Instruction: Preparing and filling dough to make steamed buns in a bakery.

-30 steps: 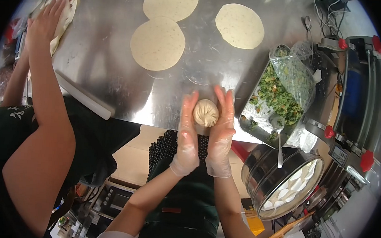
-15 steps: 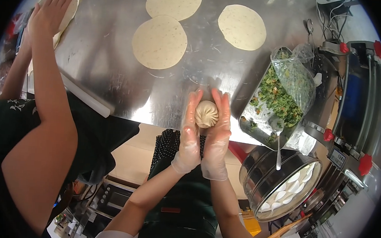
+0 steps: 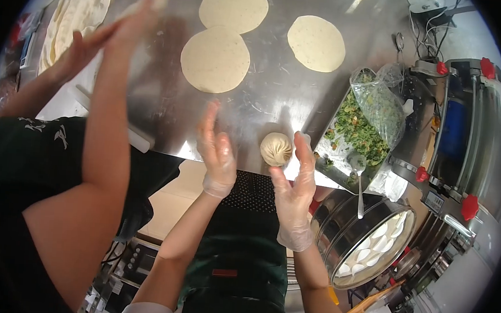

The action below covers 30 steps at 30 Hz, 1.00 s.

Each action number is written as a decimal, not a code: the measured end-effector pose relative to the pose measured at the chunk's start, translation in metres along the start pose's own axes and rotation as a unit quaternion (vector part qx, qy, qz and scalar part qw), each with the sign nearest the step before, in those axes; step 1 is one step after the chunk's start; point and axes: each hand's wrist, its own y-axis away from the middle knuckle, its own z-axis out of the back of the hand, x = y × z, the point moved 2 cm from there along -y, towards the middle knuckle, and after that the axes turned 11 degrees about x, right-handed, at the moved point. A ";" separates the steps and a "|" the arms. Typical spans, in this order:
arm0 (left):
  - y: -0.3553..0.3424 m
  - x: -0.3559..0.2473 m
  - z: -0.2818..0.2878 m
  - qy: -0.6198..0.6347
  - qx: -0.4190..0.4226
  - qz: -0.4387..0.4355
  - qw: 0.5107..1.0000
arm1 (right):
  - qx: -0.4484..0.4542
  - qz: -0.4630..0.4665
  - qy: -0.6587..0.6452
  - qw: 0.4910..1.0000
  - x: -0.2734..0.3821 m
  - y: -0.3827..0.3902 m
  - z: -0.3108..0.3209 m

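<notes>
A round pleated dough bun (image 3: 275, 149) sits at the near edge of the steel table (image 3: 272, 89). Just to its right and below, my right hand (image 3: 294, 193) in a clear plastic glove has its fingers apart around the bun's side; whether it touches the bun I cannot tell. My left hand (image 3: 216, 157), also gloved, is open in the air to the left of the bun, holding nothing. Three flat dough rounds (image 3: 215, 61) lie farther up the table. A metal tray of chopped green filling (image 3: 352, 128) with plastic over it and a spoon (image 3: 360, 186) is to the right.
At left, a co-worker's arms (image 3: 106, 130) reach over stacked dough sheets (image 3: 75, 16) and a white rolling pin (image 3: 138, 140). A round steel container with white pieces (image 3: 374, 244) stands below the tray. A metal machine with red knobs (image 3: 461, 140) and cables are at far right.
My hands have parted: the left moved leftward, the right slightly down and outward, leaving the bun uncupped. The co-worker's hands moved rightward and are blurred.
</notes>
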 end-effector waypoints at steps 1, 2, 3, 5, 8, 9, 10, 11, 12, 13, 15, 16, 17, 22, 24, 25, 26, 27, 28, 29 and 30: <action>0.001 0.004 0.001 -0.059 0.022 -0.030 0.998 | 0.001 0.002 0.000 1.000 0.013 -0.007 0.001; 0.002 0.005 0.000 -0.115 0.045 -0.060 0.991 | 0.040 0.018 0.185 0.982 0.028 -0.015 0.003; 0.004 0.007 0.000 -0.113 0.045 -0.060 0.991 | 0.077 0.034 0.363 0.928 0.038 -0.023 0.002; 0.001 0.006 -0.003 -0.129 0.037 -0.044 0.990 | 0.086 0.015 0.471 0.878 0.044 -0.040 -0.009; 0.001 0.000 -0.007 -0.132 0.024 -0.044 0.990 | 0.148 -0.071 0.604 0.780 0.032 -0.048 -0.025; 0.000 -0.004 -0.009 -0.124 0.033 -0.051 0.990 | 0.133 -0.072 0.615 0.774 0.026 -0.047 -0.027; 0.001 -0.007 -0.010 -0.112 0.029 -0.032 0.993 | 0.118 -0.077 0.625 0.768 0.020 -0.047 -0.027; 0.001 -0.008 -0.010 -0.099 0.028 -0.014 0.995 | 0.106 -0.091 0.628 0.766 0.014 -0.045 -0.027; 0.001 -0.001 -0.011 -0.116 0.026 -0.045 0.992 | 0.078 -0.067 0.624 0.774 0.010 -0.044 -0.027; 0.001 0.000 -0.016 -0.116 0.035 -0.052 0.991 | 0.046 -0.052 0.624 0.778 0.006 -0.043 -0.022; 0.001 0.005 -0.021 -0.114 0.032 -0.020 0.993 | 0.006 -0.026 0.604 0.796 0.010 -0.043 -0.017; 0.008 0.005 0.014 -0.132 0.021 -0.020 0.991 | 0.038 0.023 0.543 0.839 0.027 -0.041 -0.041; 0.003 0.018 -0.022 -0.088 0.023 -0.008 0.996 | 0.011 -0.015 0.530 0.848 0.014 -0.038 -0.011; 0.002 0.004 -0.020 -0.199 0.012 -0.070 0.977 | 0.125 -0.020 0.256 0.958 0.045 0.030 0.047; 0.000 0.010 -0.013 -0.231 0.012 -0.059 0.971 | 0.084 -0.052 0.198 0.975 0.055 0.072 0.096; -0.001 0.008 -0.015 -0.236 0.022 -0.076 0.969 | 0.055 -0.081 0.143 0.985 0.055 0.094 0.120; -0.002 0.011 -0.015 -0.279 0.028 -0.081 0.956 | 0.010 -0.105 0.147 0.983 0.045 0.118 0.142; -0.004 0.019 -0.024 -0.316 0.043 -0.084 0.944 | -0.040 -0.141 0.154 0.977 0.030 0.145 0.162; -0.005 0.019 -0.016 -0.331 0.043 -0.091 0.938 | -0.072 -0.188 0.194 0.960 0.020 0.169 0.184; -0.006 0.019 -0.016 -0.334 0.055 -0.101 0.935 | -0.108 -0.241 0.234 0.936 0.009 0.191 0.206; -0.007 0.017 -0.015 -0.353 0.055 -0.108 0.928 | -0.148 -0.291 0.228 0.917 -0.006 0.213 0.223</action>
